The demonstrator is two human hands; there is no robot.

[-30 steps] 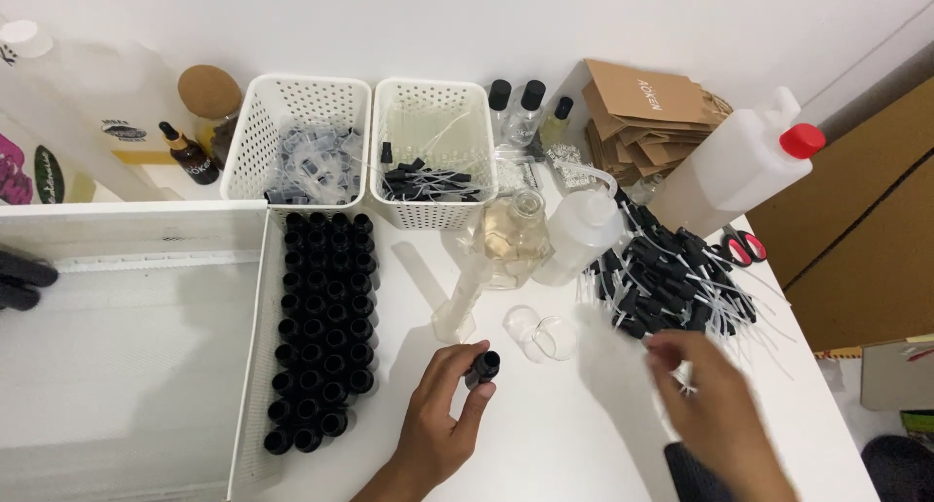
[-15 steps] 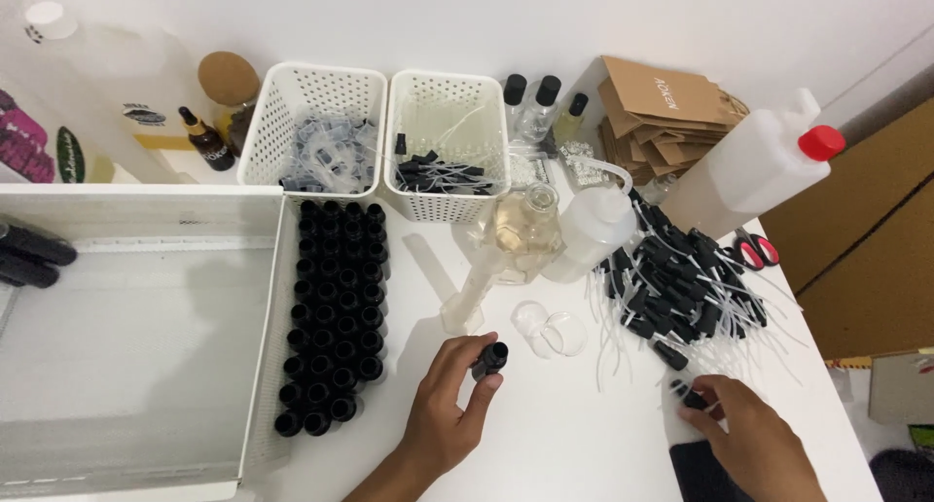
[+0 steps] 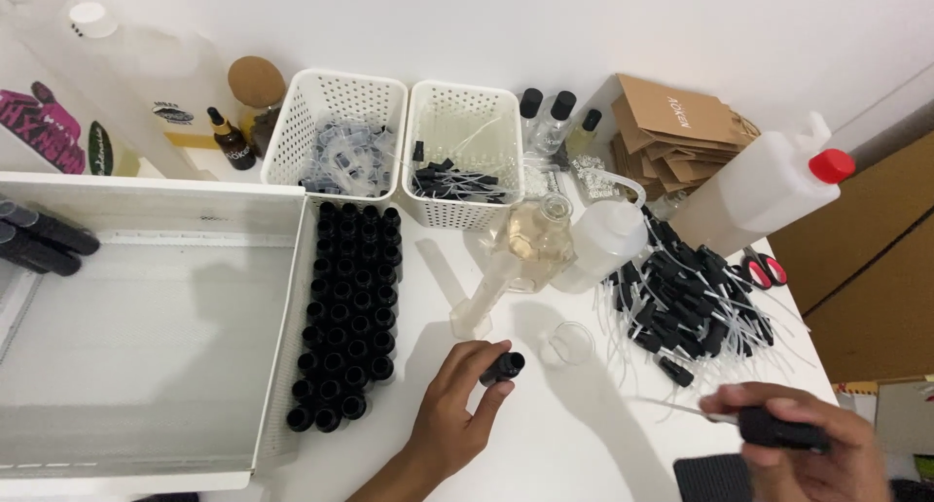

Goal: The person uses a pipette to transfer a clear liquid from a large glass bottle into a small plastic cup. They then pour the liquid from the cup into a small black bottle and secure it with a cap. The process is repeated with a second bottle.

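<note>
My left hand (image 3: 452,410) holds a small black bottle (image 3: 503,368) tilted, just above the white table (image 3: 564,434), in front of a plastic measuring cylinder (image 3: 482,298). My right hand (image 3: 803,448) is at the lower right, gripping a black spray pump cap (image 3: 778,429) whose thin clear dip tube points left. A pile of black pump caps with clear tubes (image 3: 691,303) lies just beyond the right hand. Rows of open black bottles (image 3: 348,312) stand left of the left hand.
A large white tray (image 3: 146,327) fills the left. Two white perforated baskets (image 3: 336,142) (image 3: 465,157) stand at the back, with a glass flask (image 3: 533,239), a squeeze bottle (image 3: 605,239), a red-capped jug (image 3: 764,186), brown paper bags (image 3: 671,123) and red scissors (image 3: 764,268). A small clear cup (image 3: 569,341) sits near centre.
My right hand drew back from the pile toward the lower right and now holds a pump cap lifted off the table. My left hand kept the black bottle, tilting it a little.
</note>
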